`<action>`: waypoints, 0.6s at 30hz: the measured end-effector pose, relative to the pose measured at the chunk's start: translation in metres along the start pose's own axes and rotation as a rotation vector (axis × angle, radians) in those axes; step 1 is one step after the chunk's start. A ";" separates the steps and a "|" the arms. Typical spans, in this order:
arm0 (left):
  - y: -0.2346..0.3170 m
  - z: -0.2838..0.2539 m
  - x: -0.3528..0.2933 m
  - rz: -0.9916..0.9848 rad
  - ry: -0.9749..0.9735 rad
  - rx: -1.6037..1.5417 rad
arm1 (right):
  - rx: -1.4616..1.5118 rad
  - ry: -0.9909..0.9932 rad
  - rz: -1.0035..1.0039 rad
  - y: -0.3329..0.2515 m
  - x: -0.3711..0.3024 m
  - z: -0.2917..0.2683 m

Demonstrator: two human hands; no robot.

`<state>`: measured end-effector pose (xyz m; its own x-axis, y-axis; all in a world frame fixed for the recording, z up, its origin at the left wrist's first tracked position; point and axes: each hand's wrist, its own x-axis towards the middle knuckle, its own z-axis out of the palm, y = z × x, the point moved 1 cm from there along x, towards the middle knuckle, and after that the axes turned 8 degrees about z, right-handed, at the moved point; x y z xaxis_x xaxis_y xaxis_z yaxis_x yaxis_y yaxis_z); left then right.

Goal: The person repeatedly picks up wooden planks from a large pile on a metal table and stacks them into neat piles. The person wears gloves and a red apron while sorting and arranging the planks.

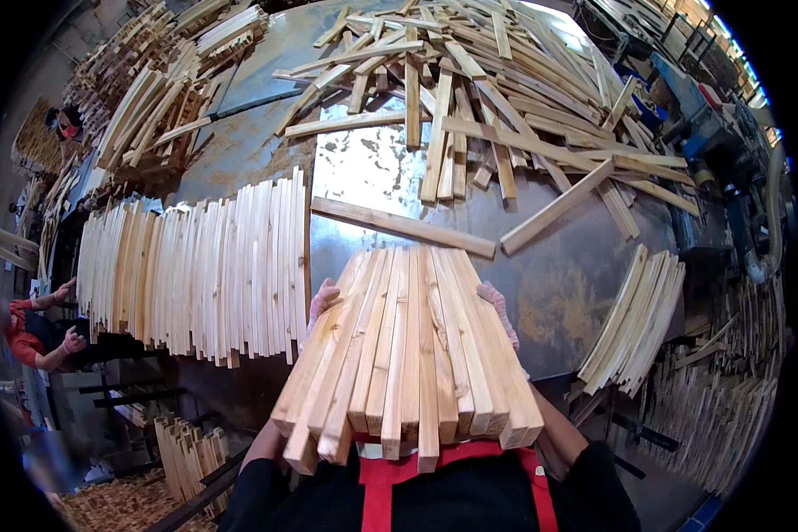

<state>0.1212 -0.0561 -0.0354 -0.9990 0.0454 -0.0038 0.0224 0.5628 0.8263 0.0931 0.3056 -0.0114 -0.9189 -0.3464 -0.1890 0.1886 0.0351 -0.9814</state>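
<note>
Pale wooden square-edged sticks (pixel 408 355) lying side by side, left hand (pixel 321 307) and right hand (pixel 498 310) flanking them, fingers (pixel 328 289) clasping the outer edges, forearms (pixel 560 432) reaching forward

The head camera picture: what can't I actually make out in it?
Head view: most of the left hand and right hand, hidden by the held wooden sticks.
Head view: the bottom of the loose pile, covered by its upper pieces.
Head view: the red apron's lower part, cut off by the lower edge.
Head view: the co-worker's head, blurred near the dark rim.
</note>
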 end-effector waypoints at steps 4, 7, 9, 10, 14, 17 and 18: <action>-0.030 0.021 -0.005 -0.023 0.013 0.010 | -0.165 0.035 -0.072 0.016 0.017 0.005; -0.061 0.014 0.000 0.002 0.069 0.097 | -0.400 0.068 0.083 0.046 0.073 -0.003; -0.096 0.019 -0.008 0.078 -0.192 0.653 | -0.788 0.053 0.097 0.106 0.097 -0.021; -0.121 0.021 -0.025 0.165 -0.351 1.030 | -1.037 -0.038 0.108 0.092 0.089 -0.014; -0.110 0.031 -0.023 -0.016 -0.242 0.515 | -0.987 -0.008 0.015 0.151 0.073 -0.039; -0.105 0.040 -0.052 -0.157 0.065 0.022 | -0.739 0.155 0.127 0.144 0.044 -0.020; -0.095 0.043 -0.054 -0.232 0.128 -0.117 | -0.795 0.222 0.130 0.123 0.035 -0.015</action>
<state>0.1743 -0.0768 -0.1375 -0.9740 -0.1820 -0.1352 -0.2044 0.4465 0.8711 0.0794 0.3118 -0.1395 -0.9693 -0.1040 -0.2227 0.0734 0.7420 -0.6663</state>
